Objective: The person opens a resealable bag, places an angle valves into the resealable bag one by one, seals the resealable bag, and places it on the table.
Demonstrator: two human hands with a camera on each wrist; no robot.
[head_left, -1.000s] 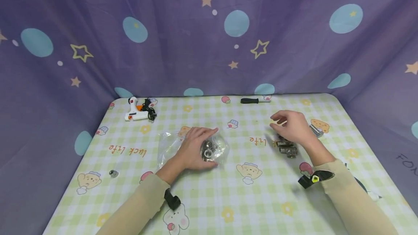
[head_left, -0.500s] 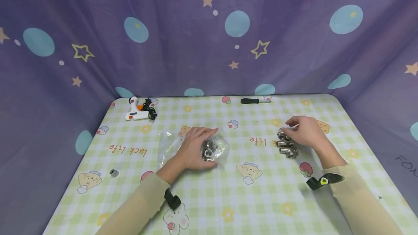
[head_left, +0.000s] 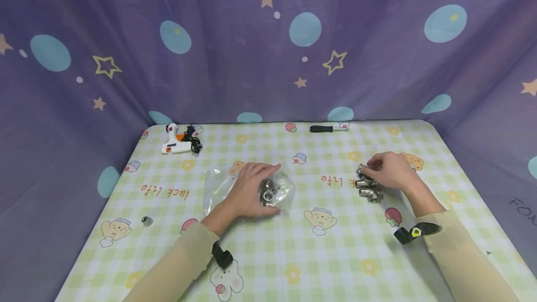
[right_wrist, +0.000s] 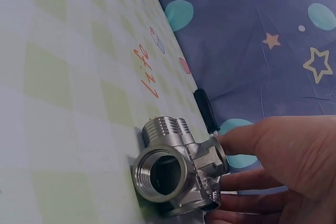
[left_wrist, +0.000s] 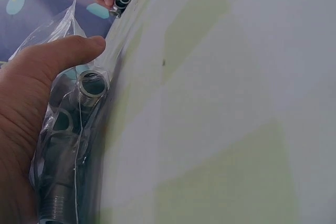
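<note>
At the near left I have one small metal connector (head_left: 147, 221) by itself, well apart from both hands. Toward the far left corner lies a white glue gun (head_left: 178, 147), its black cord (head_left: 195, 143) bunched beside it.

Left of centre comes the clear plastic bag (head_left: 215, 190), with several threaded metal fittings (head_left: 267, 195) inside. The left hand (head_left: 249, 190) holds it, fingers round the far side, thumb along the near side.

To the right of that I get my widest open room, a stretch of checked tablecloth (head_left: 289, 241) between the two hands. It reaches back to a black-handled screwdriver (head_left: 322, 129), close to the far edge and just short of the purple curtain (head_left: 251, 59).

At the right, loose tee-shaped fittings (head_left: 371, 194) lie in a close row running from near to far. The right hand (head_left: 392, 169) has thumb and fingers on the farthest fitting (head_left: 360, 168); I read it as a pinch. The right table edge is well apart from that hand.

I judge the work partway: some fittings are lined up on the cloth, others remain bagged. Whether the connector belongs with them, I cannot tell.
</note>
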